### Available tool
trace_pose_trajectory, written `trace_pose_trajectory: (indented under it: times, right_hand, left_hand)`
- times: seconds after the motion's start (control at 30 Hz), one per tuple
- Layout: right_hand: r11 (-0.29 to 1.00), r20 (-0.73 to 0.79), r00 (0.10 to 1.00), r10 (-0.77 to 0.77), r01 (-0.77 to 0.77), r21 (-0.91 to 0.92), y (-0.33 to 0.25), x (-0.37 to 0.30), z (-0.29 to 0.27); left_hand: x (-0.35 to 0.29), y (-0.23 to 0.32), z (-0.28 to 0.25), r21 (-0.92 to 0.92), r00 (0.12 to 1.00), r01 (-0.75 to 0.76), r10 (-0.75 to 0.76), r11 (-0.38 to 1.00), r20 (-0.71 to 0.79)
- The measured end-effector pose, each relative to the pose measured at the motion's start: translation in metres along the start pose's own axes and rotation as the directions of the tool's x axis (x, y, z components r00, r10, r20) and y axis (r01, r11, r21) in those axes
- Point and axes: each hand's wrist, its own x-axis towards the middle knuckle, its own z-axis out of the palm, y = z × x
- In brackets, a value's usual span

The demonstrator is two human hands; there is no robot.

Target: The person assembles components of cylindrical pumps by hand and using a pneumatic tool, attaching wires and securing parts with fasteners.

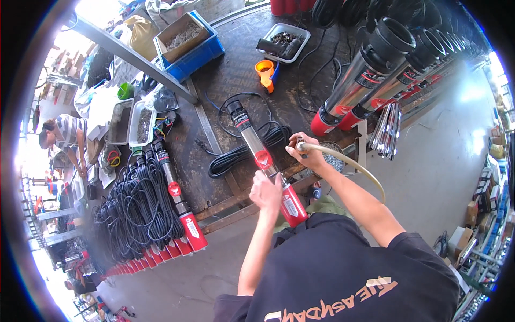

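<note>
the dark surface [236, 78] carries a silver-and-red cylinder [253, 140] and black cable [236, 162]. far left sits a blue bin [197, 60], then rightward a white tray [304, 37].

bench [236, 59], far side: blue bin [198, 60] with a box of grey stuff in it; right of that, white tray [305, 38] with dark bits, orange tool [264, 72] just below. right: row of upright pumps [351, 80], red ends down, silver strips [385, 129] bundled beside. left: more pumps [193, 231] laid in a row, black coils [139, 204] on top; green cup [125, 91] near the slanted steel post [131, 56]. far left, co-worker [67, 134] bent over, striped top. far right: cardboard boxes [456, 241].
</note>
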Motion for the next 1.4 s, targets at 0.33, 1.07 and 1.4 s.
trace_pose_trajectory:
  times: [0.33,1.07,1.4]
  right_hand:
    - [0.989,0.235,0.966,0.11,-0.13,0.069,0.019,0.031,-0.018]
    - [0.861,-0.169,0.985,-0.042,0.121,0.494,-0.165,0.037,-0.004]
    - [0.772,-0.124,0.989,-0.076,0.137,0.621,-0.176,0.074,0.057]
  left_hand:
    - [-0.01,0.075,0.092,-0.16,0.62,-0.769,0.783,0.619,0.052]
    - [0.051,0.062,0.016,-0.73,0.712,0.666,0.423,-0.153,0.561]
    - [0.097,-0.003,-0.028,-0.402,0.788,0.615,0.542,-0.678,0.291]
